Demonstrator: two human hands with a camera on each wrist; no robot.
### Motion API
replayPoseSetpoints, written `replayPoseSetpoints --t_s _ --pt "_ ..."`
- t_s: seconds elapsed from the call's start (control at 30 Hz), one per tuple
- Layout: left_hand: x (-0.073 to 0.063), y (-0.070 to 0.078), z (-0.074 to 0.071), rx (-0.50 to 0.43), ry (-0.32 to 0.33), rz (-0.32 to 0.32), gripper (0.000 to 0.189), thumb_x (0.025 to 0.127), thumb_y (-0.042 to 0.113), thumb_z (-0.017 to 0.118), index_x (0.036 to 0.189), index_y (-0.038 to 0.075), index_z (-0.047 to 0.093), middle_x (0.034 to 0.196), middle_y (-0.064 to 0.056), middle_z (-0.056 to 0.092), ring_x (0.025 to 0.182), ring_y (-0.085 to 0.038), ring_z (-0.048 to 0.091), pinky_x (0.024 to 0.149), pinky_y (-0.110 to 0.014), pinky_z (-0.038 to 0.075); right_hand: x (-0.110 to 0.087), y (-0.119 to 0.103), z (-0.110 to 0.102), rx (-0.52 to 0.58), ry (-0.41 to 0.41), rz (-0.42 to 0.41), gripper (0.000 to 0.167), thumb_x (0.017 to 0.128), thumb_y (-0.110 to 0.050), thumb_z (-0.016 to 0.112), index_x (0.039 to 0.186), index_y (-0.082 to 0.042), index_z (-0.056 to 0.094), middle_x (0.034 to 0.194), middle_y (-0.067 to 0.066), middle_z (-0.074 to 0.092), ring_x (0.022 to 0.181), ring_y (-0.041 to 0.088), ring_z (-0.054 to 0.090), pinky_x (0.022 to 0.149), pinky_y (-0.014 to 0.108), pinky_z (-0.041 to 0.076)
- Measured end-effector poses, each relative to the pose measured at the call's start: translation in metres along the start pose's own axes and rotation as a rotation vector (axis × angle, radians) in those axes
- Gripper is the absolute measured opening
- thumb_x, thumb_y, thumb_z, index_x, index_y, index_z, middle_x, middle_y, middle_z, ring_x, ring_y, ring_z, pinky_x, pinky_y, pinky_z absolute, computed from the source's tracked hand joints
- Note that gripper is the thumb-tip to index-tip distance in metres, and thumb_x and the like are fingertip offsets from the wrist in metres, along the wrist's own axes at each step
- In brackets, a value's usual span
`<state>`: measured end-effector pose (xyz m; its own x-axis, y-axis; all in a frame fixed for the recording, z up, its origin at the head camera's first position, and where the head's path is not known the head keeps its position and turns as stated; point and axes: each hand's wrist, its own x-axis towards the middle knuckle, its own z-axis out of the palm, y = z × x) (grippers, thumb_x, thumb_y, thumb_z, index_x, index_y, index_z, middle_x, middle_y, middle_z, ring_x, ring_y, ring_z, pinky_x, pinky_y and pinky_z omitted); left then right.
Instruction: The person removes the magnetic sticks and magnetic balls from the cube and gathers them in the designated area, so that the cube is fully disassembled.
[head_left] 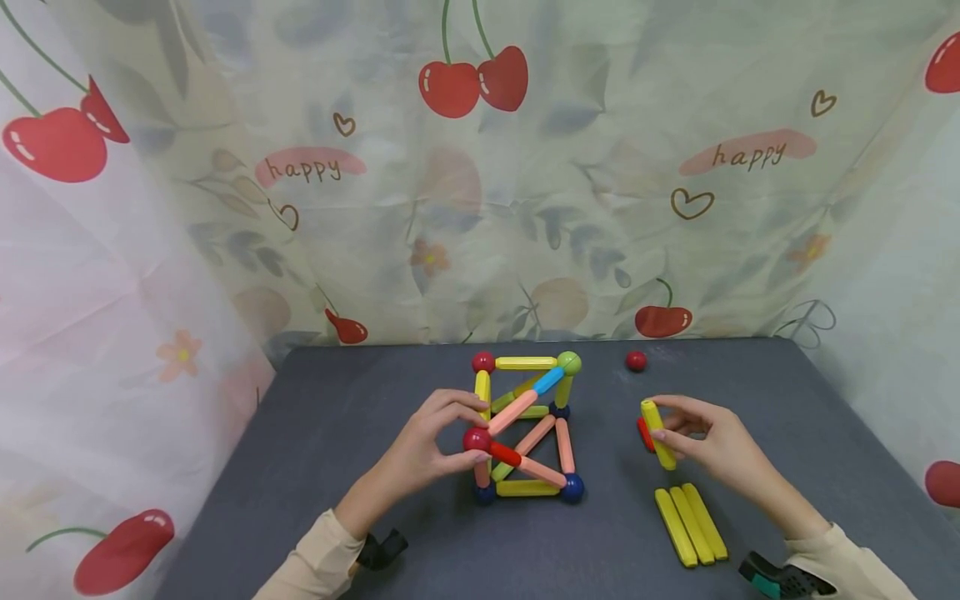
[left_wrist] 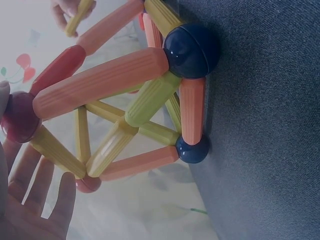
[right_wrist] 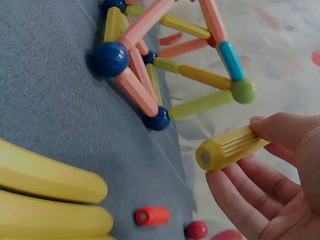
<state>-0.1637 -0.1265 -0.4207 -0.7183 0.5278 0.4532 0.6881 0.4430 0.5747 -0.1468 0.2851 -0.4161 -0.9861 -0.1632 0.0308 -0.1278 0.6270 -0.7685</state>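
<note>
Right grip (head_left: 712, 433) pinches a yellow rod (head_left: 659, 437) over the table (head_left: 337, 417), right of a rod-and-ball frame (head_left: 528, 488) whose red ball (head_left: 476, 439) the left grip (head_left: 426, 440) holds, and the cloth (head_left: 495, 175) behind reads "happy" twice.

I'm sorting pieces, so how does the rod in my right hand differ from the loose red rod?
The held rod is yellow; the loose rod is red. The held rod is raised in your right hand; the loose rod lies on the table. Both show a grey end.
</note>
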Motion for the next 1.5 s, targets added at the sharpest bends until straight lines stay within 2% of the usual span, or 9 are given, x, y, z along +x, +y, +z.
replayPoseSetpoints --t_s 0.33,0.6,0.73,1.0,1.13,1.3,1.5 --pt "0.0 0.001 -0.001 -0.003 0.001 -0.001 0.03 0.085 0.043 0.076 0.109 0.028 0.066 0.13 0.006 0.059 0.123 -0.014 0.05 0.101 -0.042 0.05 -0.017 0.026 -0.014 0.102 -0.03 0.097 0.059 0.093 -0.03 0.069 0.143 -0.006 0.049 0.095 0.006 0.071 0.069 0.013 0.066 0.065 0.034 0.058" --pt "0.0 0.0 0.0 0.003 0.002 -0.001 0.031 0.085 0.045 0.075 0.109 0.028 0.066 0.13 0.006 0.059 0.123 -0.014 0.05 0.1 -0.042 0.05 -0.024 0.05 -0.019 0.164 -0.107 0.231 0.069 0.093 -0.033 0.069 0.147 -0.001 0.042 0.099 0.005 0.069 0.083 0.005 0.067 0.07 0.036 0.06" --pt "0.0 0.0 0.0 0.004 0.001 -0.002 0.031 0.085 0.046 0.074 0.109 0.028 0.066 0.13 0.006 0.059 0.123 -0.014 0.05 0.1 -0.041 0.051 -0.027 0.058 -0.021 0.185 -0.135 0.273 0.071 0.092 -0.032 0.07 0.148 0.002 0.04 0.101 0.005 0.069 0.084 0.006 0.067 0.07 0.036 0.06" --pt "0.0 0.001 0.0 0.0 0.0 -0.004 0.031 0.085 0.044 0.076 0.109 0.028 0.066 0.13 0.006 0.059 0.123 -0.014 0.05 0.101 -0.041 0.05 -0.032 0.079 -0.023 0.165 -0.2 0.351 0.072 0.092 -0.032 0.07 0.146 0.005 0.041 0.104 0.005 0.071 0.086 0.011 0.067 0.072 0.036 0.06" --pt "0.0 0.001 0.0 0.0 0.002 0.001 0.03 0.085 0.043 0.076 0.109 0.028 0.066 0.13 0.006 0.059 0.123 -0.013 0.05 0.101 -0.041 0.05 -0.034 0.086 -0.021 0.162 -0.24 0.379 0.074 0.091 -0.031 0.072 0.146 0.007 0.04 0.099 0.003 0.072 0.086 0.01 0.067 0.071 0.036 0.06" --pt "0.0 0.001 0.0 0.004 0.005 0.007 0.03 0.085 0.043 0.076 0.109 0.028 0.066 0.13 0.006 0.059 0.123 -0.014 0.05 0.101 -0.041 0.05 -0.039 0.088 -0.019 0.148 -0.285 0.395 0.072 0.09 -0.031 0.072 0.144 0.008 0.043 0.095 0.001 0.072 0.089 0.009 0.066 0.071 0.036 0.06" --pt "0.0 0.001 0.0 0.003 0.002 -0.002 0.03 0.085 0.042 0.077 0.109 0.028 0.066 0.13 0.007 0.059 0.123 -0.013 0.05 0.101 -0.041 0.051 -0.041 0.084 -0.017 0.119 -0.295 0.432 0.069 0.089 -0.029 0.073 0.141 0.008 0.047 0.094 0.002 0.071 0.087 0.012 0.066 0.071 0.036 0.06"
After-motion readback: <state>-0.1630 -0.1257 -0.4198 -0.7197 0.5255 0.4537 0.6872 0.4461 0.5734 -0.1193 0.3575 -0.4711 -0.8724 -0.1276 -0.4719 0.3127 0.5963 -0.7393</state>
